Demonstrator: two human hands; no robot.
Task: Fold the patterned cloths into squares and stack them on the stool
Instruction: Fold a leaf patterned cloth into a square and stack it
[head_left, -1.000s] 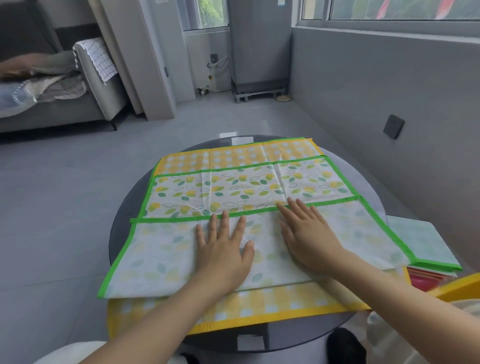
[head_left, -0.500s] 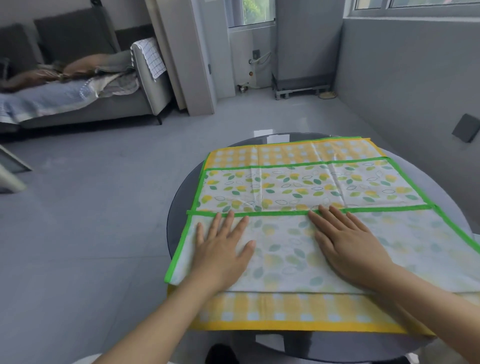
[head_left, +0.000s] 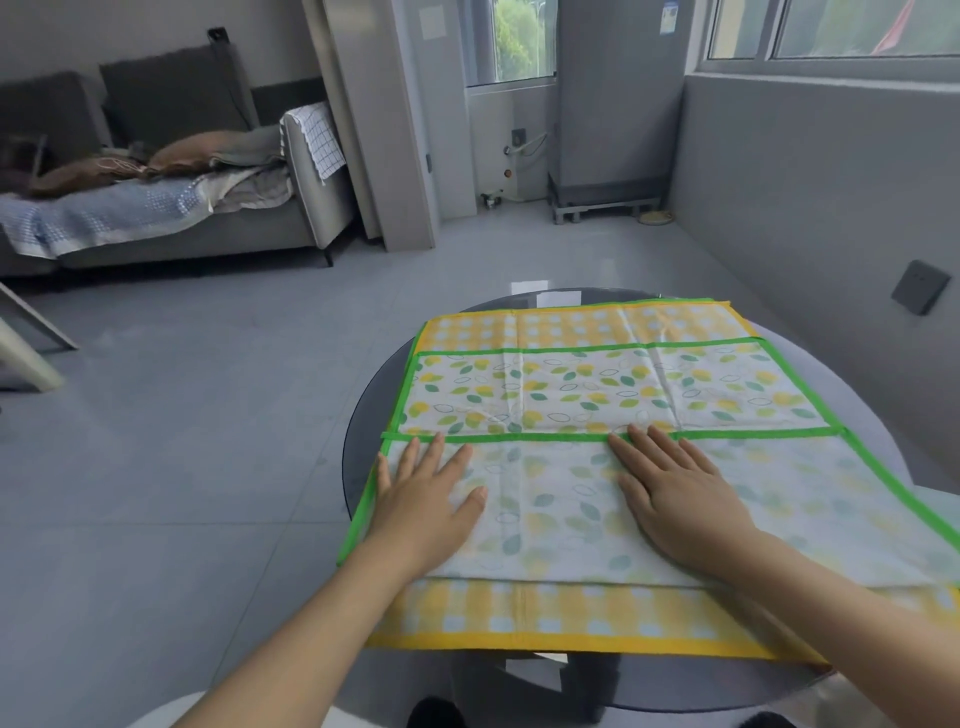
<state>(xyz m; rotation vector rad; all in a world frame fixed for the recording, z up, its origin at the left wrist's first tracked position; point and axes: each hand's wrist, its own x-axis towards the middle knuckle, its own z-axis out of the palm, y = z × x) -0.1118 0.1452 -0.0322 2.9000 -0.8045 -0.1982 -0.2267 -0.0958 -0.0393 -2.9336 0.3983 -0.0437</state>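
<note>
A white cloth with lemon and leaf print and a green border (head_left: 597, 389) lies on the round dark glass table (head_left: 363, 415). Its near part is folded over, pale back side up, the folded edge running across the middle. Under it lies a yellow checked cloth (head_left: 571, 327), showing at the far and near sides. My left hand (head_left: 423, 501) lies flat with spread fingers on the left end of the folded flap. My right hand (head_left: 675, 493) presses flat on the flap near its middle, fingertips at the green edge.
A grey sofa (head_left: 182, 208) with blankets stands at the far left across a grey tiled floor. A grey wall with a dark socket plate (head_left: 919, 286) runs along the right. A pale furniture leg (head_left: 26, 348) shows at the left edge.
The view has swung left, so the cloths now sit right of centre. My left hand has slid left along the flap to its left end; my right hand stays flat.
</note>
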